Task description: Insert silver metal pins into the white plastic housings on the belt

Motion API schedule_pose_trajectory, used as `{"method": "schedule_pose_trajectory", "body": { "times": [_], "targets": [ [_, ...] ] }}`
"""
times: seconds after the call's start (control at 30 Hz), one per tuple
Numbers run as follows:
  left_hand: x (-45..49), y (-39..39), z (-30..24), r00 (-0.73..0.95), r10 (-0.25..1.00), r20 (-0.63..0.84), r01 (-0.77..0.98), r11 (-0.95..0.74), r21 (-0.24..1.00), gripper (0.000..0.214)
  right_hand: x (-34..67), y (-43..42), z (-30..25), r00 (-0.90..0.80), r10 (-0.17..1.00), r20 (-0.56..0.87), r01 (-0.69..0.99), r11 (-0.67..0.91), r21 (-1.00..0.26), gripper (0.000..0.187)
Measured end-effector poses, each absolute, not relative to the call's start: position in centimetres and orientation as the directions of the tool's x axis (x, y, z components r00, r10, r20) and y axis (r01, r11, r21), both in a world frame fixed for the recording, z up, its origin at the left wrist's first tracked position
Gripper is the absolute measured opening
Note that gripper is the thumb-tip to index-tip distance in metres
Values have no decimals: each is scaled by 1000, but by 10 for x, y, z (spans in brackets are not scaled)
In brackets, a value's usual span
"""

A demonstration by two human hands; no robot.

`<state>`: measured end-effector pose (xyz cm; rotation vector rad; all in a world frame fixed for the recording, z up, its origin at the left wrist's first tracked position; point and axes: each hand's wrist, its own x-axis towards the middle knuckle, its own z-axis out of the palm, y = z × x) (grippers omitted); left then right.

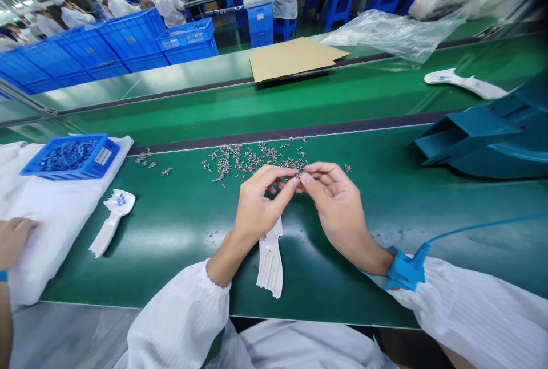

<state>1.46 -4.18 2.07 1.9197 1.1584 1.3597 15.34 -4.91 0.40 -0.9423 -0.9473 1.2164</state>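
Observation:
My left hand [264, 198] and my right hand [336, 203] meet over the green bench, fingertips pinched together. Something tiny and metallic seems to sit between them; it is too small to name. Just beyond my fingers lies a scattered pile of small silvery metal parts [252, 158]. Beneath my hands rests a white plastic shell [270, 269] with ribs along its near end; my left hand hides part of its far end. To the left is a similar white shell [112, 221] with small blue pieces on its wide end.
A blue bin [72, 157] of small blue parts stands on white sheeting [55, 215] at left, near another person's hand [17, 238]. A teal plastic housing [488, 135] sits at right. Beyond are cardboard [297, 58] and another white shell [466, 82]. A blue cord [483, 225] runs from my right wrist.

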Motion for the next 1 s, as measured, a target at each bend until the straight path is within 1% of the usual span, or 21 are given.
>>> {"method": "schedule_pose_trajectory", "body": {
  "times": [0.13,0.27,0.43,0.6,0.73,0.87,1.0],
  "targets": [
    [12,-42,21,112,864,490,347,-496,796,9,154,-49,6,63,990,126,-252,138,-958,23],
    [9,-40,22,111,856,506,347,-510,787,9,157,-47,7,56,989,138,-230,147,-962,21],
    [0,-38,24,174,820,545,330,-570,752,10,165,-43,11,-34,992,125,-218,115,-969,21],
    [-9,-37,27,260,757,599,321,-653,686,11,168,-40,15,-119,990,79,-265,45,-963,24],
    [-7,-38,27,240,755,610,317,-655,686,14,166,-42,18,-95,990,106,-243,80,-967,23],
    [-3,-39,29,218,779,588,329,-626,707,14,165,-45,20,-63,990,129,-208,113,-972,21],
    [-3,-38,29,224,783,580,363,-619,696,12,166,-44,19,-57,991,125,-181,112,-977,26]
  ]
}}
